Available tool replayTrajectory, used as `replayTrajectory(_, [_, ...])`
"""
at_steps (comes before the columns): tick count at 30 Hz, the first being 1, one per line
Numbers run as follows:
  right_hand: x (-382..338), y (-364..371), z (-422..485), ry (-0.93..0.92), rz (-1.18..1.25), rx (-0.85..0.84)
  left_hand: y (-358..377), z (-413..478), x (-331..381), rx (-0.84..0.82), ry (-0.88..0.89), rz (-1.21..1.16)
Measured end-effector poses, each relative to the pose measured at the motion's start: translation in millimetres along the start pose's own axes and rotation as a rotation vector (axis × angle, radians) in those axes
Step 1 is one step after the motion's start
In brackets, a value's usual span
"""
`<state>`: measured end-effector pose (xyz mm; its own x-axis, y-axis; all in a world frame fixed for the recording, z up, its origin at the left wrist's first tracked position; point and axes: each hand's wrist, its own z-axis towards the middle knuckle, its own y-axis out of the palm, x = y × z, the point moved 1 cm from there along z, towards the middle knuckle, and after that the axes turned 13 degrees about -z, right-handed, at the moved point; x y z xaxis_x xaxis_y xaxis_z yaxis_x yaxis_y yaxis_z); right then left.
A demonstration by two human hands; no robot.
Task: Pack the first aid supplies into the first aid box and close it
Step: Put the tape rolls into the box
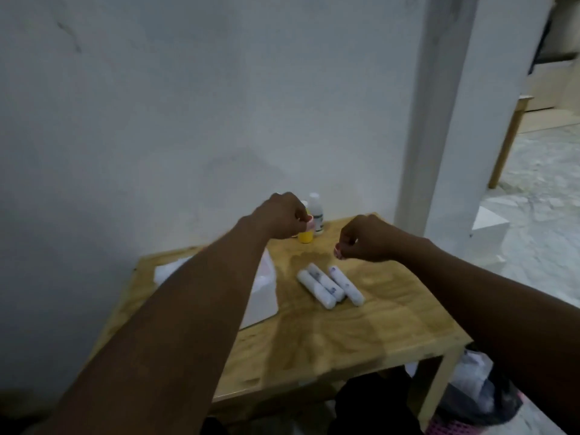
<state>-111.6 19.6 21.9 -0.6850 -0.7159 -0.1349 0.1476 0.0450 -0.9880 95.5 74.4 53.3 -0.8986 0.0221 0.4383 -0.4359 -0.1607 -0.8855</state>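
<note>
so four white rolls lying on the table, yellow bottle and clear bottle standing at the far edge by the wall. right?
Not quite: the head view shows three white rolls lying side by side on the wooden table, not four. The rest holds: the yellow bottle and the clear bottle stand at the far edge by the wall.

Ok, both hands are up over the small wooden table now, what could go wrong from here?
1. The left hand hovers right by the yellow bottle and clear white-capped bottle at the table's far edge; a bump could tip them.
2. The three white bandage rolls lie loose and could roll.
3. The left forearm hides most of the white box.
</note>
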Motion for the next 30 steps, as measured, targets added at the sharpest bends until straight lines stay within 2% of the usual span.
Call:
replayTrajectory(6, [-112,-20,37,-0.211,0.085,0.153,-92,-68,-75,0.165,-0.193,-0.074])
replayTrajectory(12, [-203,7,50,-0.318,0.119,0.157,-112,-122,-123,0.210,-0.282,-0.189])
replayTrajectory(19, [-221,38,59,-0.279,0.054,0.105,-93,-128,-138,0.194,-0.286,-0.202])
replayTrajectory(24, [-223,41,61,-0.349,0.019,0.020,-83,-121,-138,0.171,-0.285,-0.220])
replayTrajectory(30, [-224,32,57,-0.433,-0.131,0.023,-78,-117,-137,0.082,-0.311,-0.203])
